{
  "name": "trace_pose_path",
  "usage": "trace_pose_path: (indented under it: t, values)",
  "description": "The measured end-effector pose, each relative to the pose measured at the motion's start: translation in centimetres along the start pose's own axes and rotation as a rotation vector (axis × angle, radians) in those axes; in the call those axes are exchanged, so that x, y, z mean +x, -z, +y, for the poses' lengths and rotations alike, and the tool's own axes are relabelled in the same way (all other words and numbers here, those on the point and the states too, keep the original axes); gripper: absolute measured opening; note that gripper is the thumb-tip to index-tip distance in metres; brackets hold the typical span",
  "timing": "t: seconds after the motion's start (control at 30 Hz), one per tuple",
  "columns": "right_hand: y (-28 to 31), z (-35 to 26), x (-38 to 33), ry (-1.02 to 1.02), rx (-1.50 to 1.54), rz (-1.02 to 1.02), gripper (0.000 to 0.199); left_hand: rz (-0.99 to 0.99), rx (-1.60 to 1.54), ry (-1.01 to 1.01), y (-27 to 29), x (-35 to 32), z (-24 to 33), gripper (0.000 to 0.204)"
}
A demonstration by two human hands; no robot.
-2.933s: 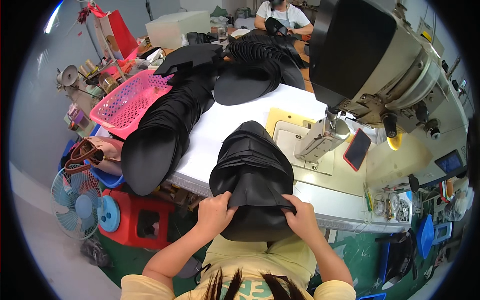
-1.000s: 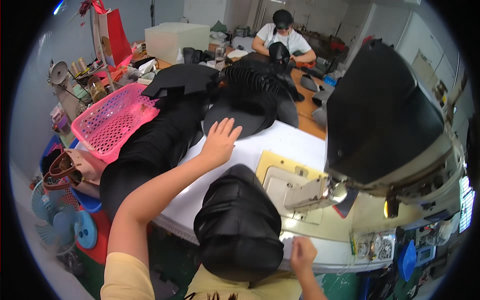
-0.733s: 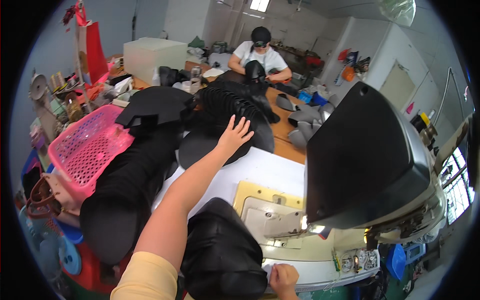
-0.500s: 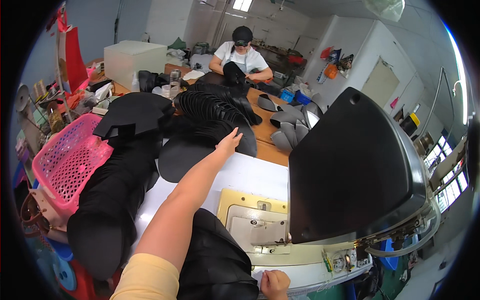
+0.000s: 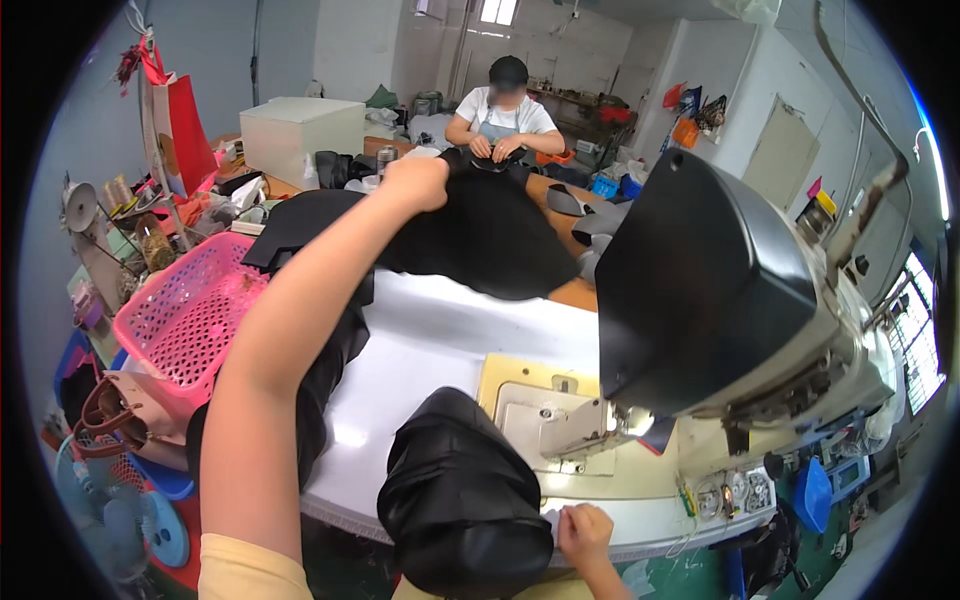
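My left hand (image 5: 418, 183) is closed on the upper edge of a broad black sheet panel (image 5: 480, 240), which hangs raised over the far side of the white sewing table (image 5: 400, 350). My right hand (image 5: 585, 535) rests at the table's front edge with its fingers curled in; what they hold, if anything, is hidden. Just left of it, a pile of folded black pieces (image 5: 460, 490) overhangs the same edge. The sewing machine's black head (image 5: 705, 290) stands to the right, above its cream bed (image 5: 530, 375). The raised panel hides much of the table behind it.
A pink basket (image 5: 190, 310) stands at the left, beside more stacked black pieces (image 5: 310, 215). Across the table a person (image 5: 505, 120) handles a dark piece. Grey cut pieces (image 5: 598, 222) lie near the machine head; a white box (image 5: 300, 140) stands farther back.
My left hand has gone from the black stack to up and left, and now lifts a black panel from there. The view has shifted slightly. My right hand stays by the front edge.
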State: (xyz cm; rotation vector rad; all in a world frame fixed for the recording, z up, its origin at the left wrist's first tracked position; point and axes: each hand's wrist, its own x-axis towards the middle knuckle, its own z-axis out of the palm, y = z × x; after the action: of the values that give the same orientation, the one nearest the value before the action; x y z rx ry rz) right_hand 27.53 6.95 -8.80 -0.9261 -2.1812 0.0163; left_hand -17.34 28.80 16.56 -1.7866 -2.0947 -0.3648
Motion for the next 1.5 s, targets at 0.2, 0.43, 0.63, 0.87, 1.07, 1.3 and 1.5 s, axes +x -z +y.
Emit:
trace_pose_path:
  t: [0.2, 0.43, 0.63, 0.87, 1.07, 1.3, 1.5]
  values:
    - [0.6, -0.6, 4.8, 0.075, 0.136, 0.327, 0.012, -0.603, -0.609, 0.377, -2.6, -8.3, -2.5, 0.044]
    - [-1.9, -9.6, 15.7, 0.288, 0.251, 0.137, 0.017, -0.527, -1.070, 0.704, -12.2, -20.5, -2.5, 0.069]
    - [-11.0, -9.9, 22.9, 0.257, 0.134, 0.140, 0.036, -0.010, -1.810, 0.962, -15.8, -27.2, 0.0, 0.051]
    - [-18.1, -9.6, 28.7, 0.057, -0.007, -0.201, 0.044, 0.111, -2.243, 1.009, -14.8, -33.1, 3.1, 0.060]
    - [-20.3, -9.7, 29.9, 0.016, -0.079, -0.533, 0.069, 0.035, -2.392, 1.133, -13.9, -32.0, 1.2, 0.064]
    - [-17.9, -6.2, 30.3, -0.247, 0.287, -0.896, 0.072, 0.010, -2.405, 0.988, -13.3, -28.9, 2.6, 0.052]
    - [-18.4, -6.0, 28.4, -0.412, 0.720, -0.668, 0.034, 0.112, -2.403, 0.819, -13.8, -26.0, 2.1, 0.044]
